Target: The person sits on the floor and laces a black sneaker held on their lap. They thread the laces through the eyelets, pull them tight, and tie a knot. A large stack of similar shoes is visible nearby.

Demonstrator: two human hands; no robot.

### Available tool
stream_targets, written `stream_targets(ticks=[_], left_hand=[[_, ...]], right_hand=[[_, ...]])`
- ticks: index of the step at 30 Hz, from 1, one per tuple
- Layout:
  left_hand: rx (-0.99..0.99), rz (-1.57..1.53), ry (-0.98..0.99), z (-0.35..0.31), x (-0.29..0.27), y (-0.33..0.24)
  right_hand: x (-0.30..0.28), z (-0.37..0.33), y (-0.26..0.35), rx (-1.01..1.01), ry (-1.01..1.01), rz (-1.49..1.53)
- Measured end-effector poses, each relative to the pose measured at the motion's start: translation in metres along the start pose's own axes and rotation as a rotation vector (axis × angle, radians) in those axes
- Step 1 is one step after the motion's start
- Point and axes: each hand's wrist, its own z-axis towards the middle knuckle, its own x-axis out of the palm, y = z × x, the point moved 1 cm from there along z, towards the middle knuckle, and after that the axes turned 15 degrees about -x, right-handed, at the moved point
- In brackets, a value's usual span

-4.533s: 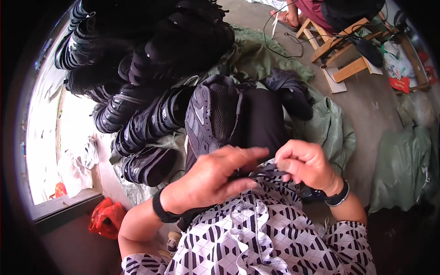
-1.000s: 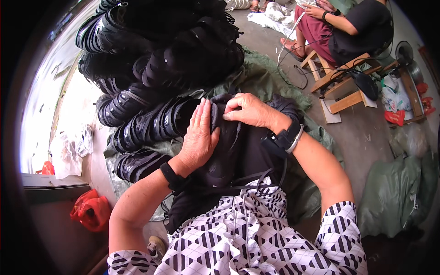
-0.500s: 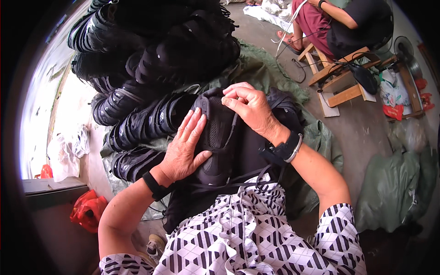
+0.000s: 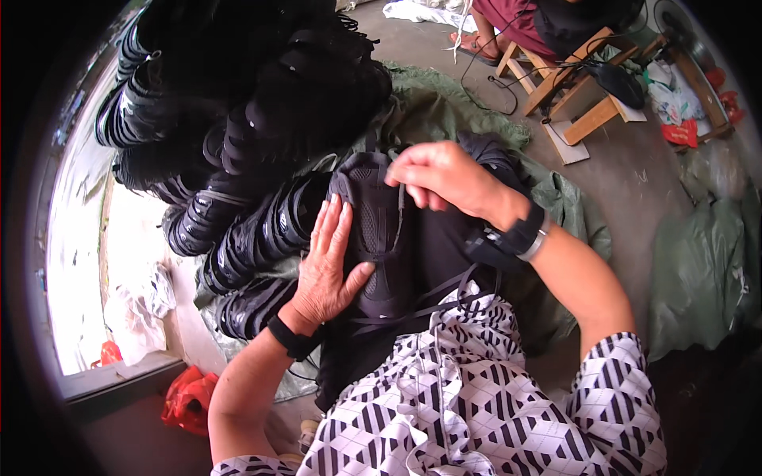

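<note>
A black mesh shoe upper point(image 4: 371, 226) lies across my lap, its opening edge away from me. My left hand point(image 4: 324, 268) rests spread on its left side, the thumb over its near part and the fingers along the edge. Beside the upper's far right edge, my right hand point(image 4: 448, 178) is closed in a pinch. Its fingertips are slightly blurred, and whatever sits between them is too small to make out. A dark lace point(image 4: 401, 216) runs along the right side of the upper. Thin dark straps trail across my waist.
Stacked black shoe uppers point(image 4: 258, 230) are heaped at the left on green sheeting point(image 4: 429, 99). A person point(image 4: 520, 28) sits at the far right near a wooden stool point(image 4: 591, 119) with cords. Green sacks point(image 4: 694, 278) stand at the right; a red bag point(image 4: 189, 401) is at the lower left.
My right hand has turned, its fingers more curled, and stays near the upper's far edge. The left hand keeps its place on the upper. The whole view has shifted.
</note>
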Motion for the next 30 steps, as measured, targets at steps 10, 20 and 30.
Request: stream_targets(ticks=[10,20,30], left_hand=[[0.041,-0.012,0.038,-0.002,0.004,-0.011],[0.001,-0.027,0.031,-0.007,0.0,-0.001],[-0.145,-0.062,-0.169,0.005,-0.006,-0.018]], right_hand=[[0.025,-0.033,-0.024,0.027,-0.109,-0.063],[0.044,-0.056,-0.01,0.109,-0.082,-0.036],[0.073,-0.065,-0.028,0.12,-0.171,-0.177]])
